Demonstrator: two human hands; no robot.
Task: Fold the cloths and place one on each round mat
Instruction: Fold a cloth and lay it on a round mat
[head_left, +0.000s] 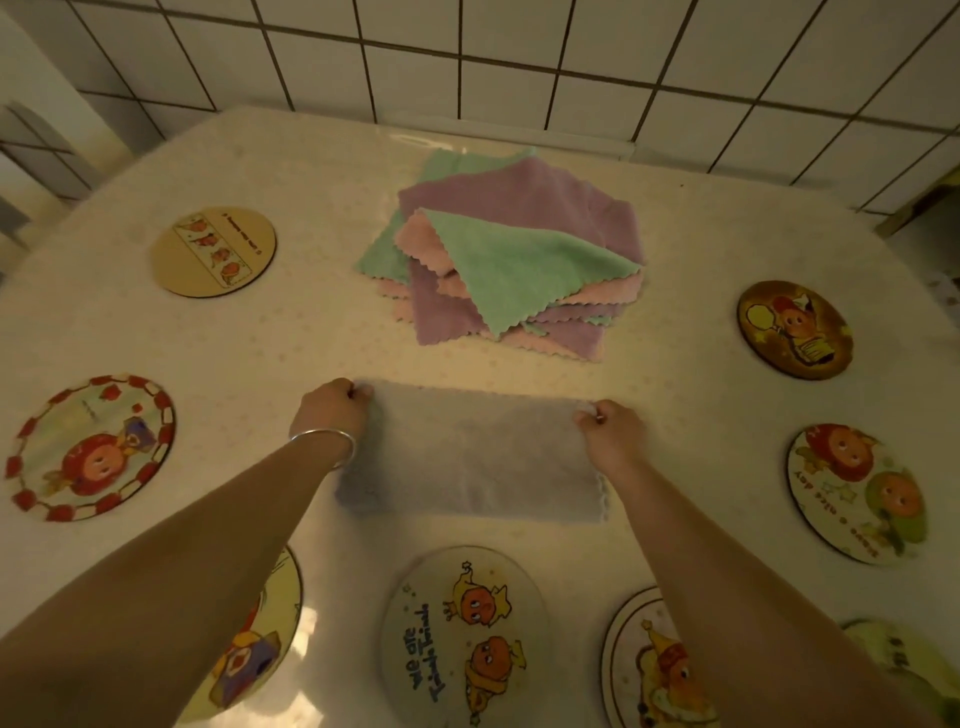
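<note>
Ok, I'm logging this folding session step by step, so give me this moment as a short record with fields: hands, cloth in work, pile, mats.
left hand: pinches the far left corner of the grey cloth
right hand: pinches the far right corner of the grey cloth
grey cloth: lies on the table as a wide rectangle, looks folded once
cloth pile: green, pink and purple cloths, unfolded, beyond the grey cloth
round mats: eight at least partly in view, ringed around the work area, none bearing a cloth
</note>
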